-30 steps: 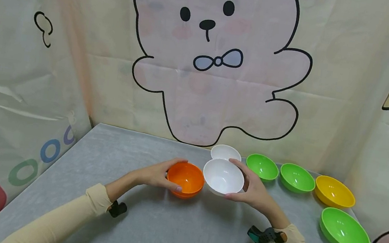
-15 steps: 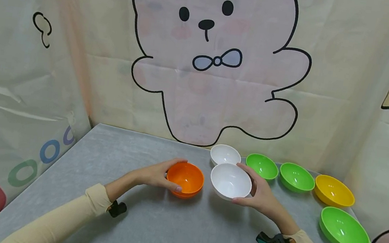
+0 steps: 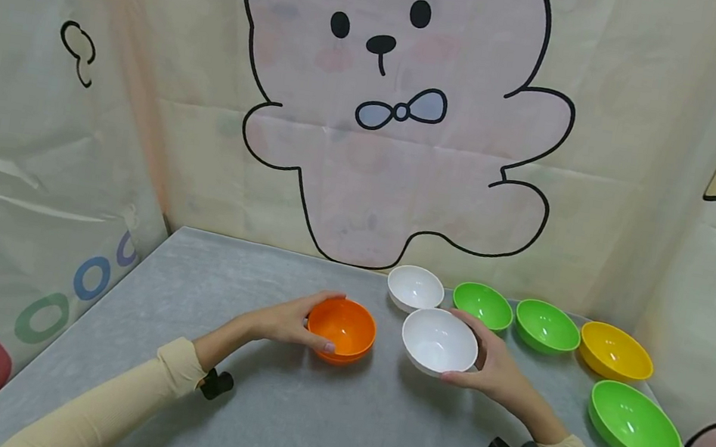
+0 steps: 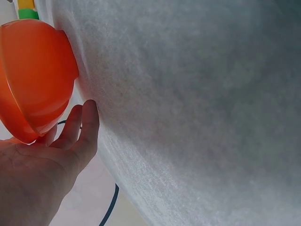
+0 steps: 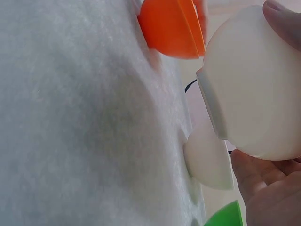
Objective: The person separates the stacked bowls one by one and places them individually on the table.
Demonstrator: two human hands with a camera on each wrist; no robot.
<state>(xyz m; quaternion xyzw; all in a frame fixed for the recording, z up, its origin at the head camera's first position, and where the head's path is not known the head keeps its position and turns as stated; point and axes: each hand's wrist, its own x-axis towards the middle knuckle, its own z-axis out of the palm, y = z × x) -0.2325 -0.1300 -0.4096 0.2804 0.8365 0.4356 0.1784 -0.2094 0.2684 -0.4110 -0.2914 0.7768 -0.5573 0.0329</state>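
In the head view my left hand [image 3: 289, 320] holds two nested orange bowls [image 3: 342, 326] from the left, thumb at the near side of the rim and fingers at the far side. The left wrist view shows the bowls' base [image 4: 40, 61] down on the tabletop. My right hand [image 3: 494, 365] grips a white bowl [image 3: 440, 340] by its right side, thumb near and fingers far. In the right wrist view this white bowl's foot [image 5: 211, 103] hangs clear above the table. Behind it stands a second white bowl [image 3: 415, 286].
Along the back right, two green bowls [image 3: 482, 305] [image 3: 546, 326] and a yellow bowl [image 3: 616, 351] stand in a row. A larger green bowl [image 3: 635, 421] is nearer, by the right edge of the grey table [image 3: 335, 434]. A printed curtain [image 3: 361, 201] hangs behind.
My right hand has carried the white bowl to the right and slightly nearer, away from the orange bowls, uncovering more of the back white bowl. The left hand has stayed still.
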